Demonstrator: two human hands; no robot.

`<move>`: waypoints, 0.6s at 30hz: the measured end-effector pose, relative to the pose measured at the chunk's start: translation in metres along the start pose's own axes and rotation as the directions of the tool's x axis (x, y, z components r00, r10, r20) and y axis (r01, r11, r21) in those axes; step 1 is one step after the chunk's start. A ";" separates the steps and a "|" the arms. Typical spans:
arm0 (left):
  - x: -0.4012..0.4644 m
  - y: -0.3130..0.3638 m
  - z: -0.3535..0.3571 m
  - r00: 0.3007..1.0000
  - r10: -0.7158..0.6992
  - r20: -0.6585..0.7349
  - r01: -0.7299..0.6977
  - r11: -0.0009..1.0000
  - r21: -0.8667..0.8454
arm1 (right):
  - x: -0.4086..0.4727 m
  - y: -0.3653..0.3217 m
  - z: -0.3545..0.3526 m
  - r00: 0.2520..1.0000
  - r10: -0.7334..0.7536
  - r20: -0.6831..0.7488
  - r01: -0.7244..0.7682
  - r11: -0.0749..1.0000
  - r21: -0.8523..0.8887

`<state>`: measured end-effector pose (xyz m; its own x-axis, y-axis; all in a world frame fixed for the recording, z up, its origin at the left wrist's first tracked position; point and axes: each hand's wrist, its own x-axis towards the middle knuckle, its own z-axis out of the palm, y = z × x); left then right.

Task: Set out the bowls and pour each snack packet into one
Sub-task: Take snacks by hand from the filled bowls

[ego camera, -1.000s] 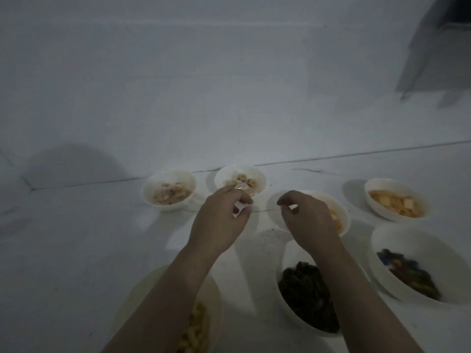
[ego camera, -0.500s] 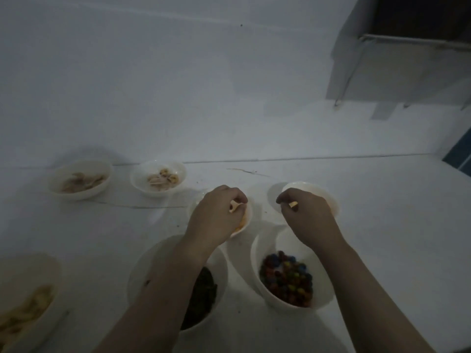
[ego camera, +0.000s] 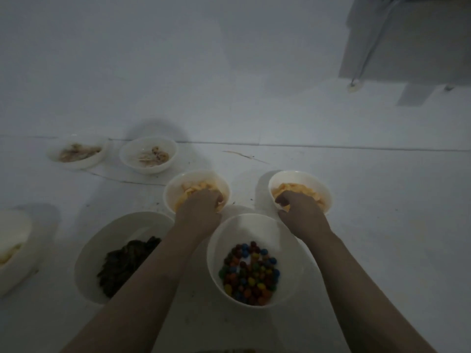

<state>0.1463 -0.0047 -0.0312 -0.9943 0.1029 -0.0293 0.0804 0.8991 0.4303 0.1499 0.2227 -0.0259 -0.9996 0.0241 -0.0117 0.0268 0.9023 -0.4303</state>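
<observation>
Several white bowls stand on a white floor. My left hand [ego camera: 201, 207] reaches into the middle bowl [ego camera: 173, 184] of orange chips, its fingers curled down among them. My right hand [ego camera: 300, 212] is in the right bowl [ego camera: 316, 182] of orange chips, with thumb and fingers curled round pieces at the near rim. Between my forearms stands a bowl [ego camera: 216, 240] of coloured candies. A larger bowl [ego camera: 102, 240] of dark snack lies partly under my left forearm. No snack packet is in view.
Two small bowls [ego camera: 76, 161] [ego camera: 132, 151] of pale snack stand at the far left, near the wall. Another bowl [ego camera: 15, 225] is cut off at the left edge. A thin stick [ego camera: 244, 156] and crumbs lie on the floor. Grey furniture [ego camera: 407, 47] stands at the top right.
The view has shifted right and closer. Both hands, which each pinched a small orange piece above the bowls, have dropped into the two bowls of orange chips.
</observation>
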 end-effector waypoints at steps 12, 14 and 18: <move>0.060 0.005 0.003 1.000 -0.012 -0.007 0.012 0.999 -0.036 | 0.054 0.010 0.023 0.990 -0.031 -0.136 0.025 0.999 -0.042; 0.075 0.007 0.003 1.000 -0.017 -0.003 0.017 0.999 -0.034 | 0.070 0.009 0.023 0.991 -0.034 -0.130 0.028 0.999 -0.045; 0.103 0.010 0.004 1.000 -0.020 -0.020 0.019 0.998 -0.052 | 0.104 0.007 0.022 0.993 -0.034 -0.112 0.028 0.998 -0.055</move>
<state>0.0445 0.0163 -0.0337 -0.9969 0.0759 -0.0199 0.0574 0.8775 0.4761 0.0465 0.2227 -0.0498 -0.9937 0.0412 0.1041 -0.0015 0.9251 -0.3797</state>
